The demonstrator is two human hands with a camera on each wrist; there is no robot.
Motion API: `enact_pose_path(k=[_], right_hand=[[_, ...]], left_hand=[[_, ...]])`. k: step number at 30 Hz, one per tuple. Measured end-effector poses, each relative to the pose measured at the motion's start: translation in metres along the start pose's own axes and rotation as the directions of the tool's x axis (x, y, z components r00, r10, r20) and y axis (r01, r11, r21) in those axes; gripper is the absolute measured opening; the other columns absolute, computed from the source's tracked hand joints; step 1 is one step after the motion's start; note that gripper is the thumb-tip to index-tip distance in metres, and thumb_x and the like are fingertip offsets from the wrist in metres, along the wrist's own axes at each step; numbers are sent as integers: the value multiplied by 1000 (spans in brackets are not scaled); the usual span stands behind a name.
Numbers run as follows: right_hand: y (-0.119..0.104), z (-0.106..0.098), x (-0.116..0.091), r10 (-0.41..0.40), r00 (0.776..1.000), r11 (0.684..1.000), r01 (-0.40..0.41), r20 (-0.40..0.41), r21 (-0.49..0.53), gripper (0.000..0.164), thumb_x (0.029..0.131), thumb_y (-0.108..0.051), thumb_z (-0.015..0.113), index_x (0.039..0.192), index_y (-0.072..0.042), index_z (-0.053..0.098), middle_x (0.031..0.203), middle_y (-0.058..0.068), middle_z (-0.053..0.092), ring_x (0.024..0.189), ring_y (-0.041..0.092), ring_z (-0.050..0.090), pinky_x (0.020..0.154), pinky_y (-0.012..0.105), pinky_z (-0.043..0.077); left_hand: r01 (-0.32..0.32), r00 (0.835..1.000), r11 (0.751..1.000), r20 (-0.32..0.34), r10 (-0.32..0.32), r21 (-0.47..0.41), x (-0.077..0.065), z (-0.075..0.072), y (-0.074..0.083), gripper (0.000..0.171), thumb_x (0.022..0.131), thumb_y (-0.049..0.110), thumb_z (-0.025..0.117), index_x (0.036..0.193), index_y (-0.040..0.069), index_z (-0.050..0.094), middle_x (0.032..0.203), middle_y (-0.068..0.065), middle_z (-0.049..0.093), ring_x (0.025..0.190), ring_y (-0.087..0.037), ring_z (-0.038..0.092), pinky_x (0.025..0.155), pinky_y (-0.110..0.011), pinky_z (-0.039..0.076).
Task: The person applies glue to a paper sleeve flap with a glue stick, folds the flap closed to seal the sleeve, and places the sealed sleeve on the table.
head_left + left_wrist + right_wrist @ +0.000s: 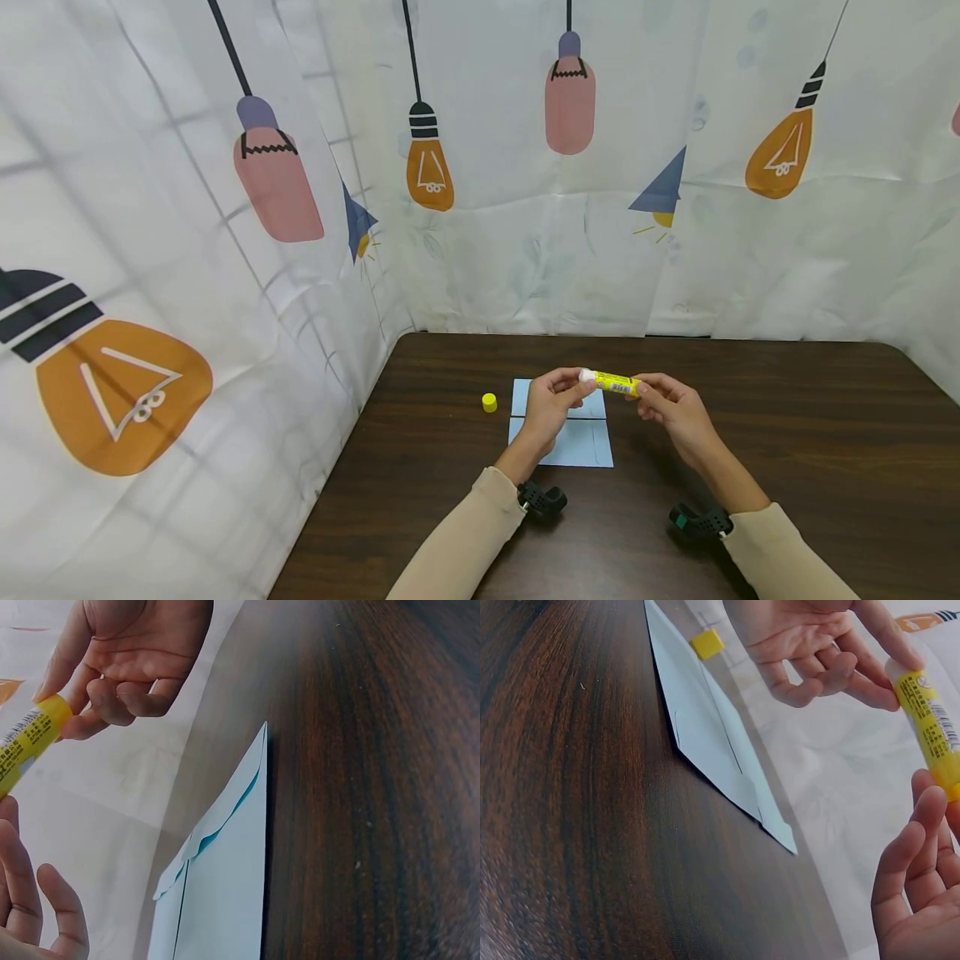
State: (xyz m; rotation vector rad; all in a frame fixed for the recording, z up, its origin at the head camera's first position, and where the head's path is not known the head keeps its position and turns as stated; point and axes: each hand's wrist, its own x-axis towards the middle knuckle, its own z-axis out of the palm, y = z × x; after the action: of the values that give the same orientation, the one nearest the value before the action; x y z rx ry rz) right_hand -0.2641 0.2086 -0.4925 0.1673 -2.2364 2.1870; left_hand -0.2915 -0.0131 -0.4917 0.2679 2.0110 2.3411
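A yellow glue stick [617, 383] with a white end is held level above the table by both hands. My left hand [551, 406] pinches the white end between thumb and fingers. At the other end, my right hand [675, 412] grips the yellow base with its fingertips. Below them lies a light blue paper envelope [577, 446], a dark line crossing it; my left hand partly covers it in the head view. In the left wrist view, a wavy flap edge [217, 821] shows along it. The yellow cap [489, 403] stands on the table left of the envelope.
The dark brown wooden table [810, 433] ends at a white curtain [495, 275] printed with lamps and bulbs, hanging behind it and along the left. A black camera band [543, 498] sits on the left wrist and another band [699, 521] on the right.
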Motion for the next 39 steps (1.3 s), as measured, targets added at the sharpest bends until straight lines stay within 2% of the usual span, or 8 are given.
enact_pose_path(k=[4, 10, 17, 19, 25, 28, 34, 39], right_hand=[[-2, 1, -1, 7, 1000, 1000, -7, -12, -24, 42, 101, -30, 66, 129, 1, 61, 92, -6, 69, 75, 10, 60, 72, 22, 57], [1, 1, -1, -32, 999, 998, 31, -26, -47, 40, 99, -24, 69, 130, 0, 62, 95, -4, 65, 78, 10, 61, 73, 22, 57], [5, -1, 1, -83, 996, 994, 80, -29, -77, 43, 97, -21, 72, 131, 2, 60, 104, -12, 68, 83, 10, 63, 77, 20, 57], [6, -1, 1, -96, 995, 993, 93, -38, -70, 41, 96, -19, 73, 130, 2, 61, 103, -12, 68, 83, 10, 64, 76, 20, 57], [5, 0, -1, -135, 990, 990, 133, -46, -39, 38, 94, -12, 74, 127, 3, 63, 102, -11, 68, 82, 8, 62, 73, 19, 56], [5, 1, -1, -135, 990, 991, 134, -42, -30, 37, 94, -11, 74, 127, 4, 63, 102, -10, 68, 83, 9, 62, 73, 19, 56], [4, 0, -1, -71, 997, 997, 71, -14, -23, 39, 98, -16, 70, 131, 1, 59, 101, -9, 66, 83, 12, 63, 74, 21, 57], [2, 0, 1, -4, 1000, 1000, 3, 8, 16, 37, 101, -26, 66, 130, -3, 60, 94, -5, 61, 78, 10, 60, 73, 22, 57]], left_hand=[[3, 1000, 1000, -8, -3, -8, 0, 0, 0, 27, 90, 18, 80, 112, 3, 75, 101, -8, 78, 82, -9, 70, 69, -19, 55], [4, 1000, 1000, -20, -5, -8, 0, -1, 0, 27, 90, 18, 80, 112, 3, 75, 101, -8, 78, 83, -11, 70, 69, -19, 55], [10, 1000, 1000, -26, -10, -9, 0, -1, 1, 26, 89, 19, 81, 110, 5, 76, 98, -5, 78, 94, -33, 72, 69, -20, 56], [15, 1000, 1000, -27, -15, -8, 0, -1, 1, 26, 88, 19, 82, 110, 6, 76, 97, -4, 78, 94, -36, 70, 69, -21, 56], [20, 999, 1000, -30, -21, -9, 2, -1, -1, 26, 88, 20, 82, 108, 6, 76, 94, -2, 78, 86, -24, 70, 68, -21, 56], [21, 999, 1000, -34, -21, -9, 3, -1, -2, 27, 88, 21, 82, 108, 5, 76, 95, -3, 78, 87, -24, 70, 68, -21, 56], [22, 999, 1000, -36, -22, 0, 2, -1, -2, 27, 89, 22, 82, 109, 5, 76, 97, -5, 78, 95, -32, 72, 71, -22, 57], [17, 999, 1000, -32, -17, 6, 1, -1, -1, 27, 90, 22, 81, 110, 6, 76, 99, -6, 78, 89, -18, 72, 73, -23, 58]])
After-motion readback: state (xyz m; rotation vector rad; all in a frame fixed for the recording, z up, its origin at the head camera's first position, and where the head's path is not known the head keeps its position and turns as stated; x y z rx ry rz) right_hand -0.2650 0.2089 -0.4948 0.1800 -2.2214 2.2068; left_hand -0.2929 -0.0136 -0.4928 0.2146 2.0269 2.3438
